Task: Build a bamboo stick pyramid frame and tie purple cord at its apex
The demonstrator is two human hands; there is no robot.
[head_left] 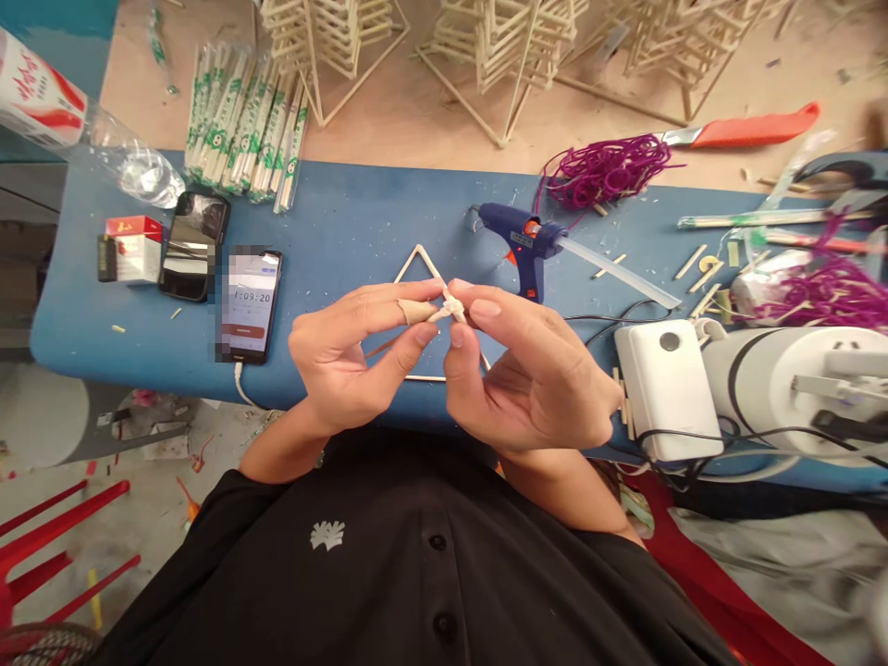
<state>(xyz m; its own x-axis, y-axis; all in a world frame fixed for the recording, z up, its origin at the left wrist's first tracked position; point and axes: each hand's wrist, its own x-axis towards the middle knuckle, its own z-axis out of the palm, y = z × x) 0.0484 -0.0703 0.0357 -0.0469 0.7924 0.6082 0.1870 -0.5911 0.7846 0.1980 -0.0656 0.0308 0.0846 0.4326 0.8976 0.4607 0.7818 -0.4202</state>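
Observation:
Between my fingertips is a small crumpled whitish piece (454,306); its exact kind cannot be made out. My left hand (353,347) pinches it from the left with thumb and index finger, and a tan wrap circles a finger near its tip. From the right, my right hand (537,365) grips the same piece between thumb and fingers. Beneath both hands lies a frame of thin wooden sticks (418,250) on the blue mat, largely hidden by them. A blue hot glue gun (517,236) with a clear glue stick rests just beyond my right hand.
Wrapped chopsticks (242,125) lie at the back left, near stacked stick structures (496,46). Purple cord (600,171) and an orange-handled knife (756,127) are at the back right. A phone (251,305) lies left; a white power bank (670,388) and cables sit right.

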